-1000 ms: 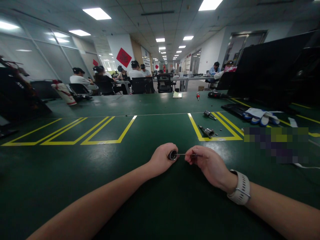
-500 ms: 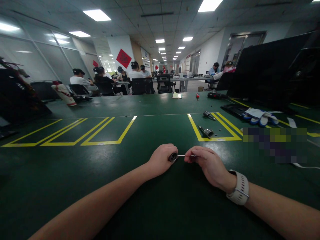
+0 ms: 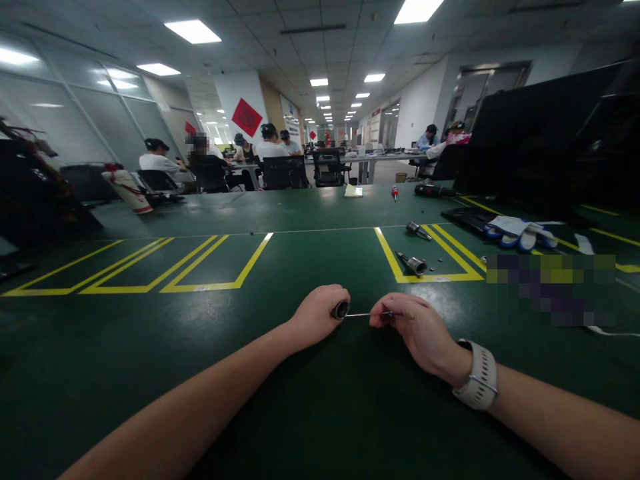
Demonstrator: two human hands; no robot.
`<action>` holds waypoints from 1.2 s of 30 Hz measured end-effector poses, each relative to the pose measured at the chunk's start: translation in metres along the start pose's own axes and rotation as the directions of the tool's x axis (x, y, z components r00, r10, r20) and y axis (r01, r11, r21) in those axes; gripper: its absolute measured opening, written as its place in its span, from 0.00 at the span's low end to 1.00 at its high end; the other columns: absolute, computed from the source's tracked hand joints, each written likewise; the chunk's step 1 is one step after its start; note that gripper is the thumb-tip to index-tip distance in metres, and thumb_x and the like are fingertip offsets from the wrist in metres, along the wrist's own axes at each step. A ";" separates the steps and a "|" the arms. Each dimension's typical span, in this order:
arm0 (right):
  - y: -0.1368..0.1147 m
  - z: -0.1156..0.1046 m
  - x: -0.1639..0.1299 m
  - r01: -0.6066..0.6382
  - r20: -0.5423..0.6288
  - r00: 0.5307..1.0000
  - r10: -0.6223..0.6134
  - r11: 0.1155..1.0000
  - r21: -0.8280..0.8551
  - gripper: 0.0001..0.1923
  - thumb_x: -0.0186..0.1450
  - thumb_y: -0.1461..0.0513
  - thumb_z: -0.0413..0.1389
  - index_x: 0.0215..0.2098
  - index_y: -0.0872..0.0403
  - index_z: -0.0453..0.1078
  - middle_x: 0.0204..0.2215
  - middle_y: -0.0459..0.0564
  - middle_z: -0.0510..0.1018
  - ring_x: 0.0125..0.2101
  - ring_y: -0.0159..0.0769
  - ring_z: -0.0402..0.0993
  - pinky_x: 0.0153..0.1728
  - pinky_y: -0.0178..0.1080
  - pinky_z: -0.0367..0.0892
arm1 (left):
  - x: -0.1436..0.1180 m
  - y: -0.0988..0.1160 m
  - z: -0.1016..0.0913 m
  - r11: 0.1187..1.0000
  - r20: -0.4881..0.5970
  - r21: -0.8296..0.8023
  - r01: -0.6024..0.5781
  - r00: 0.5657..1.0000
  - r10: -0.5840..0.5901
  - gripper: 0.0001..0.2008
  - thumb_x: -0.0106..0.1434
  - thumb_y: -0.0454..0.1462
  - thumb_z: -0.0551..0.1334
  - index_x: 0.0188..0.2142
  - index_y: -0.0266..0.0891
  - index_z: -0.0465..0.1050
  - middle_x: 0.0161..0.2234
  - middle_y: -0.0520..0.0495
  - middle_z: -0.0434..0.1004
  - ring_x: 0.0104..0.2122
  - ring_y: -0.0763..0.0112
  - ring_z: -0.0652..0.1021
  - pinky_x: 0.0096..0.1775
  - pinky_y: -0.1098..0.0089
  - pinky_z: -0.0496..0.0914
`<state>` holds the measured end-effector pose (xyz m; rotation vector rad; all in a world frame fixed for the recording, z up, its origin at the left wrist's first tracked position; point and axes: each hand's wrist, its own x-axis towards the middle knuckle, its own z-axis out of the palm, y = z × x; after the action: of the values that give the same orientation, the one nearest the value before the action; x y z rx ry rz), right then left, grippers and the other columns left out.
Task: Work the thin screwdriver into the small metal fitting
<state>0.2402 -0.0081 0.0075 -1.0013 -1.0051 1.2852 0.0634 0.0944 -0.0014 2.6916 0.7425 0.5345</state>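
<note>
My left hand (image 3: 319, 315) is wrapped around a dark metal cylinder whose round, hollow end (image 3: 341, 310) faces me. A thin metal rod (image 3: 357, 315) is pinched in my right hand (image 3: 413, 323), and its bare length points left toward the cylinder. The rod's tip lies by the cylinder's rim; I cannot tell whether it touches. My right fingers hide the rod's other end. Beyond my right hand, two metal pieces lie inside a yellow-taped box: one cup-ended piece with a narrow tip (image 3: 414, 265) and another with a thin shaft (image 3: 417, 231). Tiny parts (image 3: 432, 269) are scattered beside them.
Yellow tape outlines (image 3: 200, 288) mark the green table (image 3: 280, 413). At right are blue-and-white gloves (image 3: 520, 233), a dark tray-like item (image 3: 467, 220) and a black monitor (image 3: 545, 140). Farther back lie a red screwdriver (image 3: 395, 193), a power drill (image 3: 433, 190) and a paper pad (image 3: 353, 191). People sit beyond.
My left hand has shifted slightly left with the cylinder, so more of the rod shows between the hands. My right hand has barely moved and still grips the rod.
</note>
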 end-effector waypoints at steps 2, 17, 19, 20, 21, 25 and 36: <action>0.000 0.001 0.000 0.006 -0.007 1.000 -0.006 1.000 -0.005 0.12 0.58 0.62 0.51 0.23 0.57 0.74 0.23 0.49 0.74 0.28 0.36 0.69 0.33 0.40 0.61 | 0.000 0.000 0.000 1.000 0.005 -0.001 0.011 1.000 -0.011 0.02 0.58 0.32 0.58 0.29 0.37 0.66 0.29 0.51 0.68 0.30 0.72 0.69 0.32 0.71 0.62; 0.001 0.002 -0.001 0.011 -0.018 1.000 -0.014 0.988 -0.155 0.13 0.60 0.63 0.49 0.23 0.56 0.72 0.22 0.48 0.74 0.28 0.36 0.69 0.34 0.40 0.61 | 0.001 0.001 0.000 0.979 -0.049 -0.137 0.150 0.986 -0.158 0.03 0.57 0.35 0.59 0.29 0.38 0.66 0.29 0.52 0.68 0.30 0.72 0.69 0.31 0.71 0.63; 0.000 0.002 -0.002 0.017 -0.015 1.000 -0.019 0.989 -0.148 0.13 0.60 0.62 0.49 0.23 0.55 0.72 0.22 0.48 0.74 0.28 0.35 0.69 0.34 0.40 0.61 | 0.001 0.002 0.000 0.978 -0.043 -0.141 0.155 0.986 -0.162 0.03 0.57 0.35 0.59 0.30 0.38 0.66 0.30 0.52 0.68 0.30 0.72 0.69 0.31 0.71 0.63; 0.000 0.002 -0.002 0.026 -0.014 1.000 -0.028 0.990 -0.141 0.13 0.60 0.62 0.49 0.23 0.55 0.72 0.22 0.48 0.74 0.28 0.35 0.69 0.34 0.40 0.61 | 0.001 0.002 0.000 0.977 -0.040 -0.143 0.156 0.986 -0.163 0.03 0.57 0.36 0.59 0.30 0.38 0.66 0.30 0.52 0.68 0.30 0.72 0.69 0.31 0.71 0.63; 0.000 0.002 -0.002 0.038 -0.009 0.999 -0.039 0.990 -0.134 0.13 0.60 0.62 0.49 0.23 0.55 0.72 0.22 0.48 0.74 0.28 0.35 0.69 0.34 0.40 0.61 | 0.001 0.002 0.000 0.977 -0.038 -0.146 0.156 0.986 -0.163 0.03 0.57 0.36 0.59 0.30 0.38 0.66 0.30 0.52 0.68 0.30 0.72 0.69 0.31 0.71 0.63; 0.001 0.001 -0.004 0.114 0.016 0.993 -0.113 0.982 -0.148 0.13 0.62 0.62 0.48 0.25 0.54 0.72 0.24 0.47 0.73 0.29 0.36 0.68 0.34 0.41 0.61 | 0.000 0.002 0.001 0.975 -0.041 -0.155 0.161 0.985 -0.169 0.04 0.57 0.37 0.59 0.30 0.38 0.67 0.30 0.51 0.69 0.30 0.72 0.69 0.31 0.71 0.63; 0.001 0.006 -0.012 0.240 0.093 0.971 -0.221 0.890 -0.387 0.08 0.64 0.57 0.52 0.32 0.53 0.68 0.29 0.47 0.72 0.31 0.34 0.67 0.32 0.38 0.62 | 0.003 0.004 0.000 0.973 -0.075 -0.159 0.167 0.981 -0.181 0.04 0.55 0.34 0.61 0.28 0.37 0.66 0.28 0.52 0.68 0.29 0.73 0.69 0.30 0.72 0.62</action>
<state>0.2336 -0.0203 0.0075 -1.1189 -1.4150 0.9279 0.0671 0.0924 0.0009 2.4476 0.9132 0.6425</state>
